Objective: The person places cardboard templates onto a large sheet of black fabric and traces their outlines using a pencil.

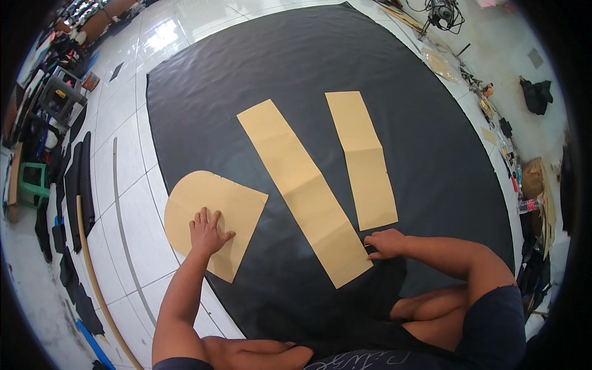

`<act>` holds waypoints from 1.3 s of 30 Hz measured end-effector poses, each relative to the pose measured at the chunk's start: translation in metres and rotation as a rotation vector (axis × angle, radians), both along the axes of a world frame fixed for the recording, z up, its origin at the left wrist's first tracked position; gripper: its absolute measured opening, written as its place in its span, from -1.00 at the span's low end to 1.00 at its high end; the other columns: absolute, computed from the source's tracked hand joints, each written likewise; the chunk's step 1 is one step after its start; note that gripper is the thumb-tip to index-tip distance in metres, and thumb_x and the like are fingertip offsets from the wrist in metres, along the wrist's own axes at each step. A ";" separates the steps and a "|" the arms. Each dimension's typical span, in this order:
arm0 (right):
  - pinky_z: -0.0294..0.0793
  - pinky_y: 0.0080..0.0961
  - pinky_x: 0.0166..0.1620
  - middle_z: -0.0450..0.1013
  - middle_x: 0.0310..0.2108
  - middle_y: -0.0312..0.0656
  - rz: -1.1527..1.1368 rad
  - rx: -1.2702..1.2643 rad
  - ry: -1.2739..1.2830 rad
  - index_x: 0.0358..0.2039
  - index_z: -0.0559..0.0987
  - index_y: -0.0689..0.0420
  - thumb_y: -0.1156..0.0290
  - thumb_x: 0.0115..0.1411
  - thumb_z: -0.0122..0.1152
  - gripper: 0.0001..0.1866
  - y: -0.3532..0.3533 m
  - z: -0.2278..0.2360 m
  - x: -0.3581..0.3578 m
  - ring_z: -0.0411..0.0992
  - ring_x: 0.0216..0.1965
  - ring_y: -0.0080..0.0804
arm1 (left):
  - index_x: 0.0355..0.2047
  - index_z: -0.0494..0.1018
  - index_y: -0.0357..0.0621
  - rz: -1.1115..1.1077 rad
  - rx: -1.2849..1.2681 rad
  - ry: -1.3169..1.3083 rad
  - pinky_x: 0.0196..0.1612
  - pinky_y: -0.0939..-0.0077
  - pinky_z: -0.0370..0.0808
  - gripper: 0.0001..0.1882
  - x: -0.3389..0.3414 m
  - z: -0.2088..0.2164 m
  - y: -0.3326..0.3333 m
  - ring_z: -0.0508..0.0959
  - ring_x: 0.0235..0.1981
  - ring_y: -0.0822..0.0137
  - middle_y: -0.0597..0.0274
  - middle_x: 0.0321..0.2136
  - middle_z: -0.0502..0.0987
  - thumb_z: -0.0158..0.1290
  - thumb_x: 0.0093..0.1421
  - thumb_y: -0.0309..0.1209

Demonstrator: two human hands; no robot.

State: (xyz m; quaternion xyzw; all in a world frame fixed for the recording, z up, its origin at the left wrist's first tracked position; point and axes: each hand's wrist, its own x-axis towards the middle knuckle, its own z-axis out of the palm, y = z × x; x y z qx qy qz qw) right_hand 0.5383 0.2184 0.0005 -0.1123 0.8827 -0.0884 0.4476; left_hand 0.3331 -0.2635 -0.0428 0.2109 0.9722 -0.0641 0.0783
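Note:
My left hand (208,233) lies flat, fingers spread, on a tan paper pattern piece (191,191) with one rounded end and straight sides. That piece overlaps the left edge of a large black sheet (425,154), which looks like leather or vinyl. At the lower right edge of a long tan paper strip (302,185), my right hand (385,243) is closed, its fingertips pinched together. Whatever they hold is too small to make out. A shorter creased paper strip (365,160) lies on the sheet just beyond my right hand.
White floor tiles (145,231) border the sheet. To the left lie a thin metal strip (123,228), a wooden rod (92,271), black rolls (80,185) and a green stool (34,184). A fan (441,13) stands far right, with scraps and a bottle (529,206) along that side.

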 end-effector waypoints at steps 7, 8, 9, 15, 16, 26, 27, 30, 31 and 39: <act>0.51 -0.15 -0.03 0.49 -0.09 -0.10 -0.026 0.041 -0.006 0.06 0.45 0.01 -0.09 0.19 0.21 -0.44 0.006 -0.003 -0.005 0.49 -0.03 -0.05 | 0.35 0.21 0.18 0.078 0.118 -0.287 0.14 -0.03 0.33 -0.15 -0.033 0.001 0.002 0.34 0.18 -0.09 -0.05 0.24 0.26 0.25 0.07 0.02; 0.51 -0.15 -0.03 0.49 -0.09 -0.10 -0.018 0.037 -0.007 0.06 0.45 0.01 -0.09 0.19 0.21 -0.44 0.005 -0.001 -0.007 0.49 -0.03 -0.05 | 0.35 0.21 0.18 0.086 0.115 -0.288 0.14 -0.03 0.33 -0.15 -0.038 -0.013 -0.007 0.34 0.18 -0.09 -0.05 0.24 0.26 0.25 0.07 0.02; 0.51 -0.13 -0.03 0.49 -0.08 -0.09 -0.002 0.012 -0.006 0.07 0.45 0.01 -0.07 0.19 0.22 -0.45 0.001 0.000 -0.010 0.49 -0.03 -0.04 | 0.36 0.19 0.19 0.059 0.193 -0.248 0.20 -0.03 0.30 -0.14 -0.045 -0.028 -0.022 0.27 0.25 -0.13 -0.07 0.29 0.20 0.24 0.08 0.02; 0.51 -0.11 -0.05 0.49 -0.08 -0.06 -0.014 -0.005 0.010 0.04 0.46 0.03 -0.03 0.21 0.21 -0.48 0.006 -0.001 -0.007 0.49 -0.04 -0.02 | 0.39 0.11 0.19 0.138 0.218 -0.277 0.35 -0.03 0.17 -0.09 -0.053 -0.016 0.017 0.00 0.42 -0.19 -0.09 0.42 -0.03 0.23 0.08 0.05; 0.51 -0.11 -0.06 0.50 -0.10 -0.05 -0.027 -0.011 0.019 0.03 0.47 0.04 -0.03 0.21 0.21 -0.49 0.007 0.000 -0.006 0.49 -0.04 -0.02 | 0.39 0.10 0.18 0.156 0.204 -0.281 0.34 -0.06 0.17 -0.07 -0.054 -0.012 0.023 -0.01 0.42 -0.19 -0.09 0.43 -0.06 0.23 0.08 0.07; 0.50 -0.09 -0.10 0.54 -0.24 -0.01 -0.091 -0.097 0.142 -0.07 0.51 0.11 0.06 0.23 0.19 -0.59 0.010 -0.005 -0.006 0.52 -0.14 0.01 | 0.41 0.07 0.21 0.180 0.201 -0.284 0.33 -0.20 0.16 -0.04 -0.091 -0.025 0.024 -0.03 0.43 -0.18 -0.07 0.44 -0.09 0.24 0.07 0.08; 0.50 -0.09 -0.10 0.54 -0.23 -0.01 -0.090 -0.116 0.172 -0.08 0.52 0.11 0.07 0.23 0.19 -0.59 0.010 -0.005 -0.006 0.51 -0.13 0.01 | 0.41 0.07 0.21 0.167 0.194 -0.285 0.33 -0.19 0.16 -0.04 -0.093 -0.024 0.027 -0.02 0.43 -0.17 -0.06 0.44 -0.09 0.24 0.07 0.08; 0.50 -0.10 -0.09 0.55 -0.22 -0.02 -0.107 -0.122 0.180 -0.09 0.53 0.12 0.08 0.23 0.19 -0.61 0.015 -0.005 -0.007 0.51 -0.13 0.02 | 0.41 0.07 0.16 0.153 0.197 -0.298 0.37 -0.04 0.12 -0.05 -0.098 -0.014 0.038 -0.02 0.42 -0.20 -0.10 0.44 -0.08 0.24 0.08 0.05; 0.50 -0.10 -0.09 0.55 -0.22 -0.02 -0.117 -0.112 0.170 -0.09 0.53 0.12 0.08 0.23 0.19 -0.61 0.018 -0.004 -0.006 0.51 -0.12 0.02 | 0.41 0.07 0.11 0.158 0.207 -0.298 0.41 0.09 0.09 -0.05 -0.096 -0.013 0.043 -0.01 0.42 -0.23 -0.14 0.43 -0.07 0.24 0.09 0.03; 0.50 -0.14 -0.07 0.55 -0.24 -0.02 -0.150 -0.092 0.179 -0.12 0.55 0.14 0.10 0.24 0.19 -0.62 0.020 -0.006 -0.018 0.52 -0.13 0.01 | 0.40 0.09 0.19 0.129 0.235 -0.239 0.32 -0.12 0.18 -0.05 -0.089 -0.028 0.029 0.01 0.42 -0.18 -0.05 0.44 -0.05 0.24 0.06 0.08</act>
